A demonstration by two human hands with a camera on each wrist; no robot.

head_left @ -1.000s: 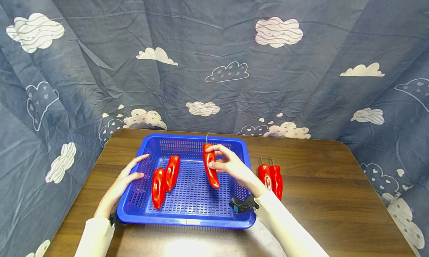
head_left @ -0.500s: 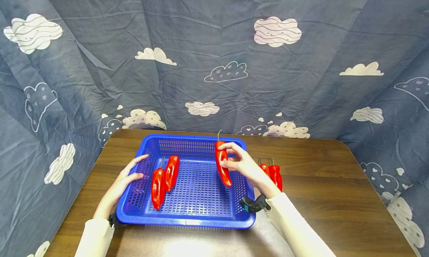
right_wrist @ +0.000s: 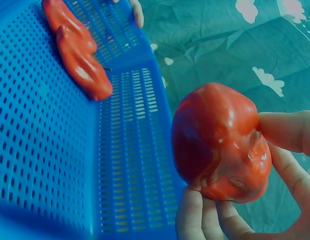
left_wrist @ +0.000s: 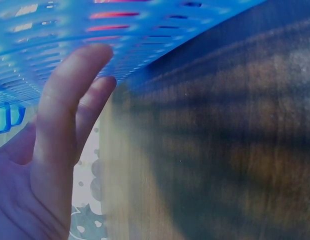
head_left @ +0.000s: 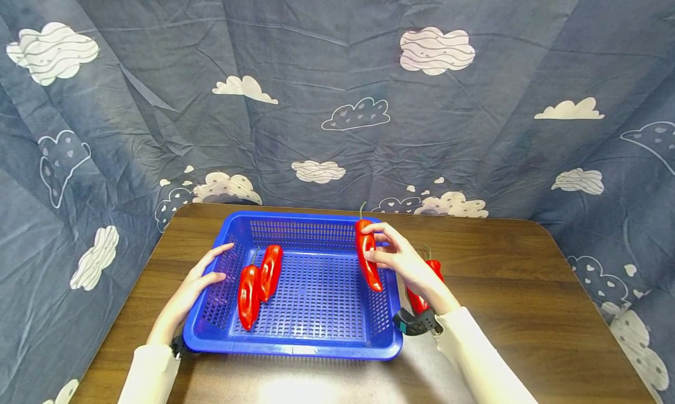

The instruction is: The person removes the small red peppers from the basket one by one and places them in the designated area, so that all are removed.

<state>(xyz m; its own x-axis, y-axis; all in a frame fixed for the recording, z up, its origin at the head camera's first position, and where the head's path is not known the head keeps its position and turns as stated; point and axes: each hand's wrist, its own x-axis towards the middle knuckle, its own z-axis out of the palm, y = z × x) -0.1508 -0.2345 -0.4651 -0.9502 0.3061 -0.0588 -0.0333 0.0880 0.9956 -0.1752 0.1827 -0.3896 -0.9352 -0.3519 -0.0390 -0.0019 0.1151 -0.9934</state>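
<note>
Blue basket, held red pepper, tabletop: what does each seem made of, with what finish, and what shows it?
Blue basket: likely molded plastic, slightly glossy, given its even color and regular slots.
Held red pepper: glossy; bright highlights on smooth skin fit real flesh or a plastic imitation.
Tabletop: wood or wood-look laminate, from its brown grain; the bright patch suggests some sheen.

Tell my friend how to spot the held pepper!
Find the blue rectangular plastic basket on the brown wooden table. Near its right wall is a long, shiny red pepper with a thin stem. Unlike its neighbours, it's held by the right grip.
</note>
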